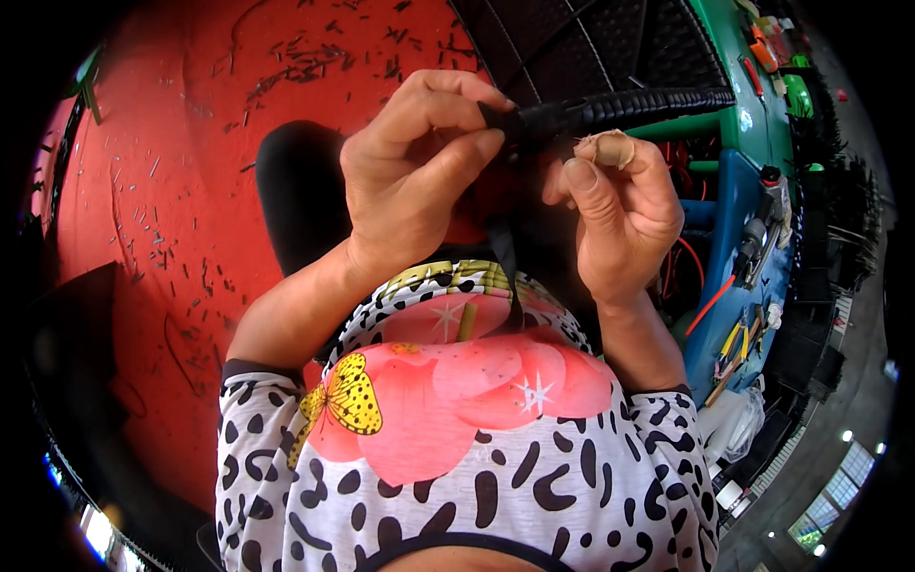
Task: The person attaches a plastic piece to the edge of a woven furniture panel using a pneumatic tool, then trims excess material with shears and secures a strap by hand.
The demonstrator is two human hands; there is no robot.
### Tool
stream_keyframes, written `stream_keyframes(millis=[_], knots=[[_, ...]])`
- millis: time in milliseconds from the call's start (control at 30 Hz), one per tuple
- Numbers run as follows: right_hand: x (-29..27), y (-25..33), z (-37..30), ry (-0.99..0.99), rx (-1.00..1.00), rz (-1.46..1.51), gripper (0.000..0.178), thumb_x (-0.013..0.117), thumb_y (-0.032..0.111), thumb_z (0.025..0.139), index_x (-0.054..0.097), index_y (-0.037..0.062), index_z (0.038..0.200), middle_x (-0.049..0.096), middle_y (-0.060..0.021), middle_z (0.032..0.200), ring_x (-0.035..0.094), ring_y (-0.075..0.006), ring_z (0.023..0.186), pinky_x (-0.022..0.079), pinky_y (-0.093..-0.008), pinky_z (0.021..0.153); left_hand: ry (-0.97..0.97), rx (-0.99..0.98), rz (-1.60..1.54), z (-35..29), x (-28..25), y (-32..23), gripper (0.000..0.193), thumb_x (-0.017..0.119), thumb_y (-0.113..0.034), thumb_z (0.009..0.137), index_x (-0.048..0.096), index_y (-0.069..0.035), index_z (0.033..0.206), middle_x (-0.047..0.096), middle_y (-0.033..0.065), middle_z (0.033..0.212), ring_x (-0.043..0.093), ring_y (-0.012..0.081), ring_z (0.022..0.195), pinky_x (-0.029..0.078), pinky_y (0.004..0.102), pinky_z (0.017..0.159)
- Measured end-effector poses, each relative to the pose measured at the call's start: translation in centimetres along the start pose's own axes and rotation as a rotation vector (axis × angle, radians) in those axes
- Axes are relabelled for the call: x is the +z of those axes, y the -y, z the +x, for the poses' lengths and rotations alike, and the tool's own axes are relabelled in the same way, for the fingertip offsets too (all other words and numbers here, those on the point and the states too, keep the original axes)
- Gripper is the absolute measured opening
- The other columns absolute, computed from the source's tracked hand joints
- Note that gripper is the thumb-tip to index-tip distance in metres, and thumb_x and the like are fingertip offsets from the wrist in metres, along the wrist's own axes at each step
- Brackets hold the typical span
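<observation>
My left hand [410, 162] is closed, its thumb and forefinger pinching a black strip at the near end of a black wrapped rail [639, 107]. Ribbed winding shows along this rail, which borders a black woven panel [591, 48]. Just below the rail is my right hand [620, 205], thumb and bent fingers drawn together; whatever they hold is too dark to make out. A tan wrap [608, 150] covers one of its fingertips. Between my hands, a narrow black strap [505, 272] hangs down against my patterned shirt.
Black scraps [295, 71] litter the red floor [191, 191] at left. To the right, a green table [762, 124] adjoins a blue surface [729, 315] holding pliers [732, 345], a corded power tool [751, 238] and other hand tools. A red hose [710, 307] loops beside it.
</observation>
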State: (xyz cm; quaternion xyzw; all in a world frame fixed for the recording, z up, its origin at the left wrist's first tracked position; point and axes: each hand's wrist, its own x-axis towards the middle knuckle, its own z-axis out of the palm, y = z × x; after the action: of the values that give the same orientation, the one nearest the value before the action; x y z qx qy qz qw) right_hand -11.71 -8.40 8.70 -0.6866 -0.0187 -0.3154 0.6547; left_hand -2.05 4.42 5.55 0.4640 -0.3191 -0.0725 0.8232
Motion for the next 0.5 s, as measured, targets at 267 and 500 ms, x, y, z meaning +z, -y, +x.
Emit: stream_keyframes(millis=[267, 500], knots=[[0.3, -0.4, 2.7, 0.040, -0.089, 0.072, 0.017, 0.064, -0.003, 0.085, 0.055, -0.0038, 0.099, 0.059, -0.0063, 0.087, 0.058, -0.0088, 0.067, 0.050, -0.0212, 0.063, 0.063, -0.071, -0.015, 1.6, -0.4, 0.1, 0.009, 0.057, 0.011, 0.077, 0.058, 0.003, 0.082, 0.059, 0.0112, 0.099, 0.056, 0.0157, 0.089, 0.044, 0.0253, 0.078], [1.6, -1.5, 6.2, 0.127, -0.203, -0.034, 0.011, 0.058, 0.001, 0.090, 0.049, 0.0005, 0.083, 0.050, -0.0010, 0.074, 0.044, -0.0049, 0.065, 0.040, -0.0195, 0.061, 0.157, -0.243, 0.011, 2.9, -1.6, -0.2, 0.003, 0.056, 0.002, 0.081, 0.058, 0.001, 0.083, 0.059, 0.0071, 0.104, 0.051, 0.0093, 0.082, 0.037, 0.0209, 0.070]])
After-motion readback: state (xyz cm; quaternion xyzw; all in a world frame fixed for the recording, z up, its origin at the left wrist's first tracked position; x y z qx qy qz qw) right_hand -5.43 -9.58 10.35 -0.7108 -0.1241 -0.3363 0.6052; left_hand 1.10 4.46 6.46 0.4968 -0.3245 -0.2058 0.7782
